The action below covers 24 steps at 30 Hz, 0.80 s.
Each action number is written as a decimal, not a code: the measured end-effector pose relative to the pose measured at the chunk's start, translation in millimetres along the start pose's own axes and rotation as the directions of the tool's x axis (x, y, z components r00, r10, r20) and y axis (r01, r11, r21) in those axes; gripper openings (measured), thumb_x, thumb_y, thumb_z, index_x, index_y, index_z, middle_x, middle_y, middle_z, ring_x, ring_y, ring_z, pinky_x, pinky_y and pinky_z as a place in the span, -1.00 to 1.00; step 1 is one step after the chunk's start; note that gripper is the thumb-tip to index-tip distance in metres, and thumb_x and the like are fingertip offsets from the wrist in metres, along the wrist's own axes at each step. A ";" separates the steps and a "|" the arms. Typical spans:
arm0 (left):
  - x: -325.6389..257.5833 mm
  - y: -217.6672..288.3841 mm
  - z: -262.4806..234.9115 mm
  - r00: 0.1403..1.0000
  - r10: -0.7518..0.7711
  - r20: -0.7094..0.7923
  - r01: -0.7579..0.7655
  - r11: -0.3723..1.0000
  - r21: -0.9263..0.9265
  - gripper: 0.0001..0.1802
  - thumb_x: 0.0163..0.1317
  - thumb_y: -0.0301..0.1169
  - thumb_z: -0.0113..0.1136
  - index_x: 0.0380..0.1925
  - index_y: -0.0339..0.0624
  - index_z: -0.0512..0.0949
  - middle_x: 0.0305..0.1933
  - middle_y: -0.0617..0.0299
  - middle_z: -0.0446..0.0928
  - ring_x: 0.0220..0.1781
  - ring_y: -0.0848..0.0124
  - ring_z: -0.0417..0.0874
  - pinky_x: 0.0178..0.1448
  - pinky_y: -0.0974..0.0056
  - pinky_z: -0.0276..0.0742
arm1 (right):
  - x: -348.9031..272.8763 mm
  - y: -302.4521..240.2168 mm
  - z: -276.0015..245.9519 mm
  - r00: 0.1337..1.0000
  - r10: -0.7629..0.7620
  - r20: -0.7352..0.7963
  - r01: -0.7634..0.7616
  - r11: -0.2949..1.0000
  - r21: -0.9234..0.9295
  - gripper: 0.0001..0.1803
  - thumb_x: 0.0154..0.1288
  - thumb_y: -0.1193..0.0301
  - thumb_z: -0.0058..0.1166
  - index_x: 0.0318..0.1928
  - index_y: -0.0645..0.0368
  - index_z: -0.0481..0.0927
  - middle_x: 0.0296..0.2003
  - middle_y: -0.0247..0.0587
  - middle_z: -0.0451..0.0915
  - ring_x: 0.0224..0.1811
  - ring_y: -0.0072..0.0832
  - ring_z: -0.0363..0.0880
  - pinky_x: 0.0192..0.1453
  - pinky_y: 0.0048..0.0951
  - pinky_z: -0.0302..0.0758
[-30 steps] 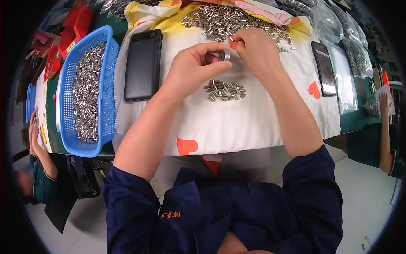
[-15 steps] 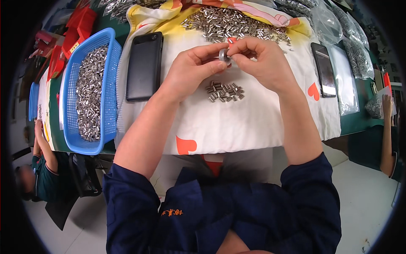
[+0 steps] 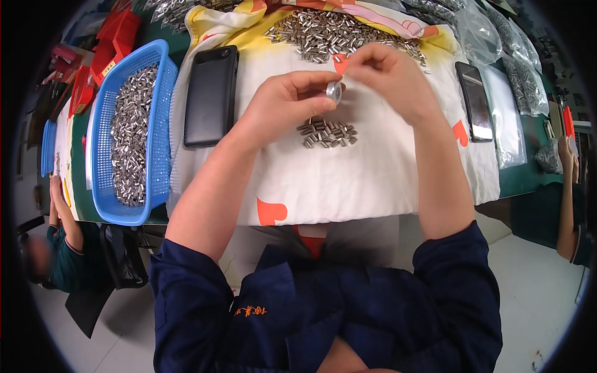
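Observation:
My left hand (image 3: 283, 105) grips a round silver metal piece (image 3: 334, 92), disc-shaped with a darker centre, between thumb and fingers above the white cloth. To its right, my right hand (image 3: 395, 81) is raised with thumb and fingertips pinched together, apart from the metal piece. Whether anything sits in that pinch is too small to see. Just below my left hand lies a small heap of short metal cylinders (image 3: 328, 133). Beyond both hands spreads a larger heap of similar metal cylinders (image 3: 323, 37).
A blue plastic basket (image 3: 160, 118) full of metal cylinders stands at the left. Beside it lies a black rectangular case (image 3: 211, 96). A phone (image 3: 474, 102) and clear plastic bags (image 3: 525, 78) are at the right. Red bins (image 3: 117, 34) sit far left. Other people work at both sides.
My right hand has pulled away from the round metal piece, up and to the right. The metal piece has turned so its flat face shows more in my left hand.

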<state>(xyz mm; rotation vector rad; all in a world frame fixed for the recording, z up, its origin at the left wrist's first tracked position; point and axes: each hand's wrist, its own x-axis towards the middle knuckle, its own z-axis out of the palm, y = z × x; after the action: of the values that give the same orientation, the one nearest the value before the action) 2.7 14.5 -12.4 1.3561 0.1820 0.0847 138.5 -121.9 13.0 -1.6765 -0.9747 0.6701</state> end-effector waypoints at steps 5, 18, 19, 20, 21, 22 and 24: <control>1.6 0.0 0.9 1.000 -0.006 0.020 0.005 0.999 0.035 -0.59 0.06 -0.61 0.10 -0.02 -0.28 0.39 -0.10 0.25 0.50 -0.15 0.57 0.50 -0.04 0.44 0.44 | 12.0 21.6 3.7 0.938 -0.160 -0.309 0.037 0.929 -0.368 -0.85 0.07 0.41 0.02 -0.36 0.20 0.55 -0.50 -0.26 0.54 -0.42 -0.51 0.48 -0.30 -0.51 0.40; 5.2 0.2 -2.5 0.993 0.014 -0.114 -0.025 0.996 -0.090 -0.59 0.07 -0.58 0.09 -0.01 -0.27 0.39 -0.14 0.22 0.50 -0.18 0.52 0.51 -0.06 0.43 0.44 | -1.0 -4.3 9.4 0.985 -0.050 -0.165 0.009 0.971 -0.240 -0.91 0.05 0.52 0.03 -0.38 0.23 0.54 -0.44 -0.36 0.53 -0.39 -0.64 0.44 -0.24 -0.63 0.37; 5.6 0.2 -1.8 0.992 0.017 -0.125 -0.032 0.992 -0.121 -0.59 0.06 -0.57 0.12 -0.02 -0.28 0.40 -0.21 0.26 0.51 -0.22 0.57 0.51 -0.09 0.46 0.45 | -2.6 -5.8 7.8 0.993 -0.070 -0.098 0.061 0.994 -0.085 -0.92 0.04 0.55 0.03 -0.39 0.24 0.53 -0.46 -0.41 0.52 -0.40 -0.71 0.41 -0.25 -0.67 0.36; 5.6 -0.7 -2.1 0.992 0.015 -0.124 -0.030 0.992 -0.121 -0.59 0.06 -0.57 0.12 -0.02 -0.28 0.40 -0.21 0.26 0.51 -0.22 0.57 0.51 -0.09 0.46 0.45 | -3.6 -7.1 9.1 0.993 -0.067 -0.099 0.059 0.995 -0.083 -0.92 0.04 0.55 0.03 -0.39 0.24 0.53 -0.46 -0.41 0.52 -0.40 -0.71 0.41 -0.25 -0.67 0.36; 5.3 -1.7 -2.4 0.991 0.015 -0.134 -0.029 0.994 -0.108 -0.59 0.05 -0.57 0.13 -0.02 -0.29 0.40 -0.22 0.25 0.51 -0.23 0.57 0.51 -0.10 0.47 0.45 | -4.1 -8.5 11.7 0.995 -0.073 -0.070 0.066 0.994 -0.089 -0.93 0.04 0.56 0.05 -0.40 0.25 0.53 -0.47 -0.43 0.51 -0.40 -0.71 0.41 -0.25 -0.66 0.36; 4.9 -2.4 -2.6 0.989 0.015 -0.145 -0.029 0.995 -0.095 -0.59 0.05 -0.57 0.13 -0.03 -0.29 0.40 -0.22 0.24 0.51 -0.23 0.57 0.51 -0.11 0.48 0.44 | -4.4 -9.0 13.6 0.996 -0.078 -0.042 0.074 0.993 -0.094 -0.93 0.03 0.57 0.06 -0.40 0.26 0.53 -0.48 -0.45 0.51 -0.40 -0.70 0.41 -0.26 -0.66 0.36; 5.0 -1.8 -1.9 0.990 0.015 -0.139 -0.029 0.995 -0.100 -0.59 0.05 -0.57 0.14 -0.03 -0.29 0.41 -0.24 0.24 0.52 -0.23 0.57 0.51 -0.12 0.49 0.44 | -4.8 -8.0 14.0 0.994 -0.095 -0.056 0.088 0.988 -0.124 -0.93 0.02 0.57 0.06 -0.41 0.26 0.53 -0.48 -0.42 0.51 -0.40 -0.68 0.43 -0.27 -0.65 0.37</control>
<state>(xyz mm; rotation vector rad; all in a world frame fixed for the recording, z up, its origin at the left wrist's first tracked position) 7.3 16.7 -15.0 1.2512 0.2758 0.2047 122.5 -118.0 16.2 -1.7366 -1.0598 0.5041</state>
